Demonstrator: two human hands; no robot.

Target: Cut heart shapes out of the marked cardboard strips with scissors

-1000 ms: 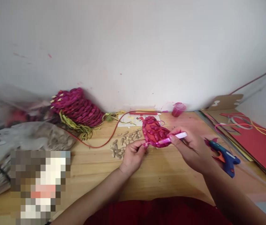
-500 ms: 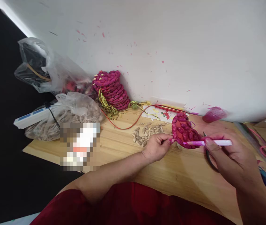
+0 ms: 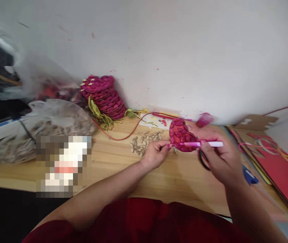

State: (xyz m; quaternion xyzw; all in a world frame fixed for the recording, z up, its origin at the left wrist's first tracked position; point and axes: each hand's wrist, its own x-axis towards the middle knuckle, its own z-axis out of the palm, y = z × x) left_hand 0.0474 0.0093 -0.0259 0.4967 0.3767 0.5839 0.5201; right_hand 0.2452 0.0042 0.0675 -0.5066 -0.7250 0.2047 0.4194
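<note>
My left hand [image 3: 157,153] is closed in a pinch on the lower left edge of a red craft piece [image 3: 177,129]. Bumpy magenta shell shapes line its rim and middle. My right hand [image 3: 221,158] grips a paintbrush [image 3: 215,144] with a white handle, stained pink toward the front. Its tip meets the piece's lower part. Beneath my right hand a black loop [image 3: 204,161], like a scissors handle, shows partly. Unpainted peanuts [image 3: 144,141] lie loose on the wooden table beyond my left hand.
A stack of similar magenta pieces [image 3: 105,96] with yellow-green strings leans by the wall. Bags of peanuts [image 3: 65,118] stand at left, near a blurred-out patch. A pink paint cup [image 3: 204,119] sits behind; red card [image 3: 281,168] and cords lie at right, beside a blue object [image 3: 249,176].
The view has swung to the right, so everything sits further left and more of the red card shows. Both hands keep their holds; the brush tip is slightly higher on the piece.
</note>
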